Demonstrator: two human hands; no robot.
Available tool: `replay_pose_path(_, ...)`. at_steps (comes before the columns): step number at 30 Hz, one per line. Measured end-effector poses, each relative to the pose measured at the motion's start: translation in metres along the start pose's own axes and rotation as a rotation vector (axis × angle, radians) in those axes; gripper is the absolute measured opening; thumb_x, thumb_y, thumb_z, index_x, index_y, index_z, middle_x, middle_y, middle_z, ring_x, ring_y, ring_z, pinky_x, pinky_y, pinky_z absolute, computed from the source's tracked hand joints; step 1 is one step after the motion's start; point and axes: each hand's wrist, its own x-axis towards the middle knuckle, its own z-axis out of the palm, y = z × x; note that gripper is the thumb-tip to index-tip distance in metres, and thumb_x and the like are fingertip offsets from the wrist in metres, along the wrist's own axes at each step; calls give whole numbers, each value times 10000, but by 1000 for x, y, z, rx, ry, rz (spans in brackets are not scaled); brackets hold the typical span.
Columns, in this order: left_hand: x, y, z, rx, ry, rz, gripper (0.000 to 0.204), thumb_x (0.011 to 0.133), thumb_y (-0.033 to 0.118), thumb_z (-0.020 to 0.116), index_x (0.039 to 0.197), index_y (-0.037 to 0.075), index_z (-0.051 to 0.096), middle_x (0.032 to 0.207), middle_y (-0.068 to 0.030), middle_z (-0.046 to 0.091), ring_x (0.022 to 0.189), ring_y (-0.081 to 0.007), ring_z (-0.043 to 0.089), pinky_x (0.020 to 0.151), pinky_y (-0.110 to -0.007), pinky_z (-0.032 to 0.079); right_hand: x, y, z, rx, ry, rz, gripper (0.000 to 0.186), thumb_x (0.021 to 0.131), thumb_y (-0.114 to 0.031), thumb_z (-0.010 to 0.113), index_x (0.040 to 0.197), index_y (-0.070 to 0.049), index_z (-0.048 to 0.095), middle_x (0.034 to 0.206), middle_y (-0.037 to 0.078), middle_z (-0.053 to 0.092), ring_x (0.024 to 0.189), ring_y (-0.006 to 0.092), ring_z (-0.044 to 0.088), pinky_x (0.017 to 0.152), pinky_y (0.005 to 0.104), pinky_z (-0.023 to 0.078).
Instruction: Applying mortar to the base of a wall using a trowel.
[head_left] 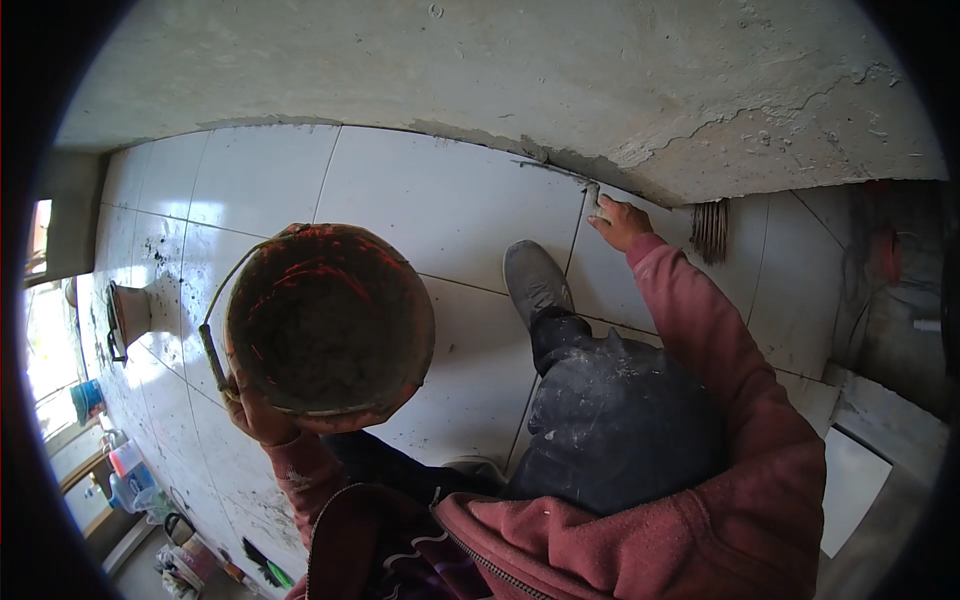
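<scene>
A mortar-smeared bucket (pixel 330 320) is being gripped underneath by the left hand (pixel 262 412); a small tool (pixel 593 196) is being pinched by the right hand (pixel 622 222) at the tile-wall joint (pixel 480 140), which looks mostly filled leftward of the fingertips, with the stretch beyond them seemingly remaining.

I have one view only, from the left head camera, so nothing is shared with a second view. It sits high on the head and looks steeply down along the body, tipped a little forward toward the wall (pixel 560 70) that fills the top of the frame. The fisheye bends the floor (pixel 440 200) joints and rounds the corners into black. Nearest the lens are the bucket (pixel 330 320), held up close at left centre, and the red sleeve (pixel 720 380) at lower right. The knee (pixel 620 410) lies below centre, the shoe (pixel 535 280) beyond it. The left rim takes in clutter on the floor.
</scene>
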Motion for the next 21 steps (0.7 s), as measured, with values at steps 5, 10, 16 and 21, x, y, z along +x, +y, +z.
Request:
replay_pose_path(5, -1, 0, 7, -21, -19, 3, 167, 874, 159, 499, 869, 12, 579, 720, 4, 566, 608, -50, 485, 545, -168, 363, 18, 2, 2, 2, 53, 0, 497, 783, -394, 550, 1164, -81, 490, 1081, 161, 568, 994, 308, 546, 839, 393, 434)
replay_pose_path(10, 0, 3, 9, 0, -4, -13, 171, 869, 134, 493, 899, 5, 603, 729, 14, 563, 611, -39, 470, 547, -167, 352, 16, -9, -3, 82, 166, -17, 479, 772, -392, 566, 1121, -67, 515, 1072, 163, 571, 996, 312, 542, 821, 388, 438)
replay_pose_path(16, -1, 3, 11, -32, -62, 2, 186, 870, 137, 491, 917, -8, 599, 761, -1, 576, 634, -50, 488, 556, -168, 363, -13, 0, -10, 124, 327, -100, 473, 773, -391, 561, 1107, -57, 519, 1001, 182, 593, 922, 342, 566, 789, 395, 451)
replay_pose_path(21, -2, 3, 8, -65, 6, -15, 195, 883, 155, 480, 895, -14, 575, 712, -6, 563, 600, -49, 479, 544, -169, 366, -9, -4, -5, 96, 100, -50, 495, 774, -389, 562, 1117, -34, 515, 1025, 199, 579, 954, 340, 554, 820, 389, 438)
